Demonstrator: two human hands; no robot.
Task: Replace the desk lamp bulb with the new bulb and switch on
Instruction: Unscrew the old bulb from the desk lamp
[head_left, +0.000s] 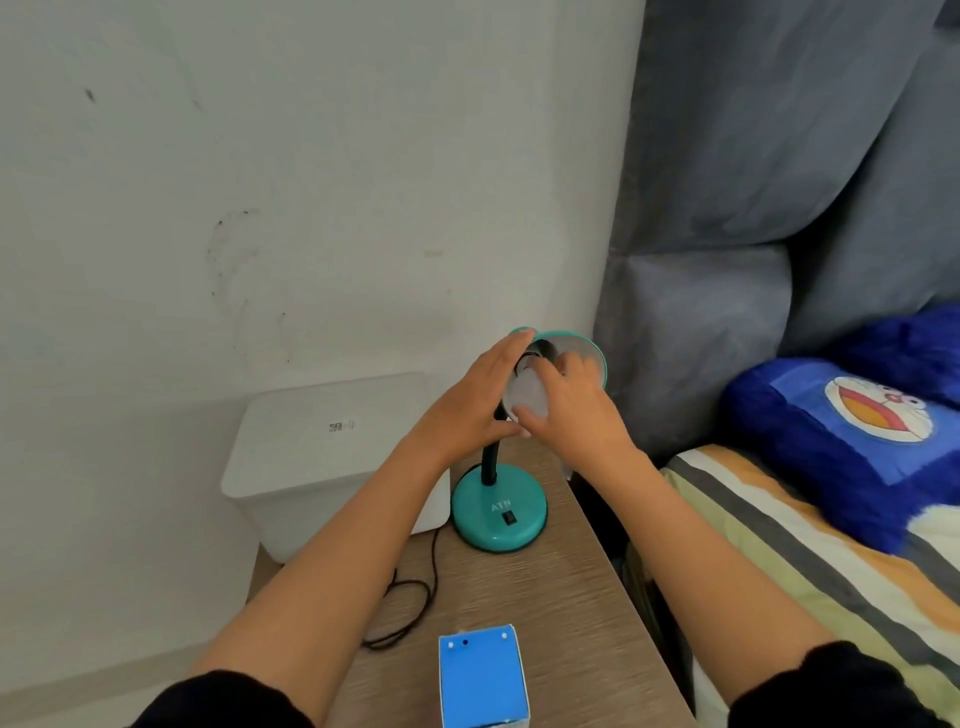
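Note:
A teal desk lamp stands on a wooden bedside table (519, 603), its round base (498, 514) carrying a black rocker switch (509, 517). Its black gooseneck rises to a teal shade (587, 353) tilted toward me. My left hand (467, 410) grips the left side of the shade. My right hand (576, 410) holds a white frosted bulb (525, 397) at the shade's mouth, fingers wrapped around it. The socket end of the bulb is partly hidden by my fingers. A blue and white bulb box (483, 678) stands near the table's front edge.
A white plastic bin (322, 457) sits left of the lamp against the wall. The lamp's black cord (410, 597) loops over the table. A bed with a striped sheet (810, 561) and a blue plush pillow (857, 431) lies to the right, with grey curtains behind.

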